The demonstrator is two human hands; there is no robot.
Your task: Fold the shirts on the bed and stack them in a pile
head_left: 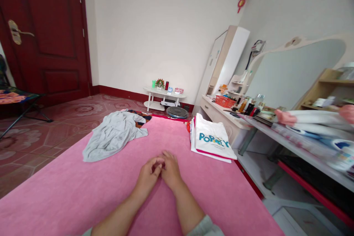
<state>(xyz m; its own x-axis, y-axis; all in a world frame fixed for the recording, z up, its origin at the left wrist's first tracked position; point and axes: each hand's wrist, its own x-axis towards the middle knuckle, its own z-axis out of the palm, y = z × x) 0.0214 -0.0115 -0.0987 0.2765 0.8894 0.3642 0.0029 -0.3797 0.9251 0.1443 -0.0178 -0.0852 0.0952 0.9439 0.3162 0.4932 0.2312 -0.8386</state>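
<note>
Folded white stack (213, 136): lay done on right of pink cover (55, 199), faced up, readable from near side
Grey cloth (113, 136): lay unfolded, crumpled at left, long axis from near left to far right
Left hand (149, 173), right hand (170, 170): met mid-cover, fingers bent inward together, could not tell any grip

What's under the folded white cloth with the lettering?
Beneath the folded white cloth, a red edge and more white cloth show, resting on the pink cover. The stack's inner layers are hidden.
</note>
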